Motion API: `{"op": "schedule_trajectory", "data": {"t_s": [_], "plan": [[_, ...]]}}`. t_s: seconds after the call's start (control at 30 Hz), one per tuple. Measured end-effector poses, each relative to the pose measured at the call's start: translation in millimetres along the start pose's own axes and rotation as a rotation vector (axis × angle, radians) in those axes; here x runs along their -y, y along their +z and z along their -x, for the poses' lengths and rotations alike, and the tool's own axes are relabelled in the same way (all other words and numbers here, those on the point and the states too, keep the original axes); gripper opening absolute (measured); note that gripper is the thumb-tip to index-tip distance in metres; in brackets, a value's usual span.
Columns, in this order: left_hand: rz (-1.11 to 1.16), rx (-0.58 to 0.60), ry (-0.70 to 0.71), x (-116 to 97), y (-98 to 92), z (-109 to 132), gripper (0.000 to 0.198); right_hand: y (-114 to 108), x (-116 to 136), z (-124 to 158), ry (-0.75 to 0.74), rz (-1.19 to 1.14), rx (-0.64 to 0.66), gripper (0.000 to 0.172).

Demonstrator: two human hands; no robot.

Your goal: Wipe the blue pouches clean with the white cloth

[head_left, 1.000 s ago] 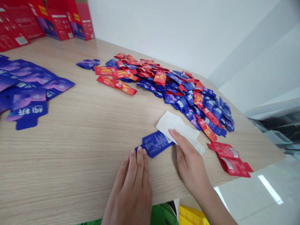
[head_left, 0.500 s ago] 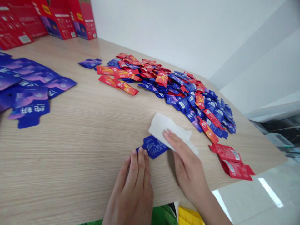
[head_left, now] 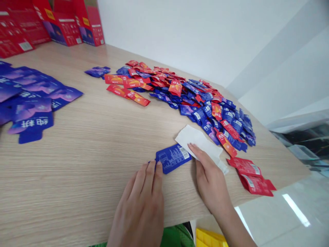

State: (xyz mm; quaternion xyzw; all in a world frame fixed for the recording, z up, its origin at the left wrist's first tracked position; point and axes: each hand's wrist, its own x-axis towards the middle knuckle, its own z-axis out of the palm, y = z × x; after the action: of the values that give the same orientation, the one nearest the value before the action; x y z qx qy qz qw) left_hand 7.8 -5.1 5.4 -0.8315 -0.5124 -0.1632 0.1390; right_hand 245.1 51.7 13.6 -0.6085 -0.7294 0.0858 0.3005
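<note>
The white tissue has been drawn back to the right, off the blue foil sachet, so the sachet's printed panel and barcode, partly covered by the tissue a moment ago, are now exposed. The tissue now lies just beside the sachet's barcode end, with a crumpled corner trailing towards the lower right.

The sachet lies flat on the pale wood-grain worktop, close to the near edge and in front of the main pile. It is held down by the left hand, which is open and flat, with its fingertips resting on the sachet's lower edge; nothing is gripped. The right hand is also open rather than closed, its extended fingers pressed on top of the tissue, which is pinned to the worktop and not pinched.

Beyond the hands, a loose pile of mixed blue and red sachets is spread across the worktop, and a few red sachets are set apart near the right edge. Flattened blue-and-purple printed card blanks are laid out on the left, and red cartons stand at the far end against the wall. A yellow object and green fabric are visible below the near edge.
</note>
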Motion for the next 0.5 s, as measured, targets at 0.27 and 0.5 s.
{"op": "schedule_trajectory", "data": {"t_s": [0.27,0.5], "plan": [[0.204,0.088,-0.078,0.6,3.3,-46.3,0.045,-4.4,5.1,0.5,0.128,-0.163,-0.078,0.043],[0.271,0.242,-0.316,39.3,-18.6,-60.3,0.048,-6.6,0.9,1.2,0.236,-0.202,-0.145,0.041]]}}
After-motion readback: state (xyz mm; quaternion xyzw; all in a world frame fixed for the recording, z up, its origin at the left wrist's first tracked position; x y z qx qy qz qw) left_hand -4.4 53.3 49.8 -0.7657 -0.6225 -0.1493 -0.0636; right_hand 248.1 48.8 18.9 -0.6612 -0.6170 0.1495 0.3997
